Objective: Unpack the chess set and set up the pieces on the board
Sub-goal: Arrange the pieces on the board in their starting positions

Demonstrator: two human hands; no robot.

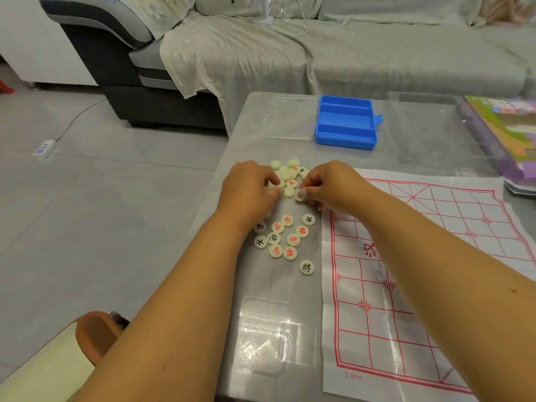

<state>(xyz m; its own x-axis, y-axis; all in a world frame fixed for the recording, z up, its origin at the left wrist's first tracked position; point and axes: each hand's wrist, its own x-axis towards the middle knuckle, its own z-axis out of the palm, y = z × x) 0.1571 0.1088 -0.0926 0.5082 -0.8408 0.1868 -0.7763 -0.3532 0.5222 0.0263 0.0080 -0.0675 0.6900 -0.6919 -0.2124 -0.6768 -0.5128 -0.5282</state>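
Observation:
A white paper chess board (412,274) with red lines lies on the right half of the table. To its left, several cream round pieces with red or black characters lie face up (285,239). Beyond them is a small heap of pieces (287,174), several face down. My left hand (249,184) reaches into the heap and pinches a piece at its fingertips. My right hand (330,181) pinches another cream piece (301,195) at the heap's near edge. The blue plastic box (345,123) stands open and empty at the table's far side.
A clear lid (290,117) lies left of the blue box. A clear plastic tray (272,335) sits near the front edge. A colourful box (504,132) lies at the far right. A covered sofa (348,53) stands behind the table; a power strip (45,147) lies on the floor.

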